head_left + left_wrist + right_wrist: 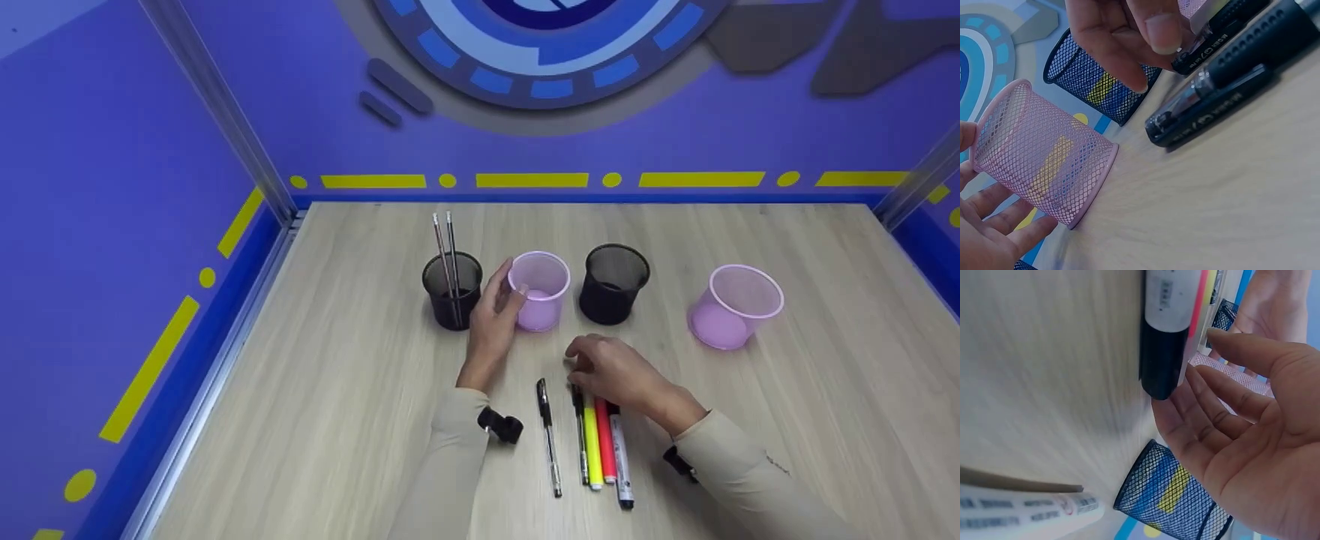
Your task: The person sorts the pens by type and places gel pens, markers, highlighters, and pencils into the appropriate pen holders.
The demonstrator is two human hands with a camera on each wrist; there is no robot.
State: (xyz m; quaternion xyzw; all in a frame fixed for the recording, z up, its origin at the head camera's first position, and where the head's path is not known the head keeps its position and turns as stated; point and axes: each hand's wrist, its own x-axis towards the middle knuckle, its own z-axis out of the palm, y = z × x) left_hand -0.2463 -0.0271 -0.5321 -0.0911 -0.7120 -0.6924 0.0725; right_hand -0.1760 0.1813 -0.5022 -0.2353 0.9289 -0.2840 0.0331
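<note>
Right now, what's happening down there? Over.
Left grip touching pink cup between black cups. Right grip at pens, apparently empty. No obvious obstruction.

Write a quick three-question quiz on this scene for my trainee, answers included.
1. Which hand is nearer the pink cup that stands between two black cups?
2. True or false: the yellow marker is inside a cup.
3. How many pencils stand in the leftmost cup?

Key: 1. The left hand. 2. False; the yellow marker lies outside every cup. 3. Two.
</note>
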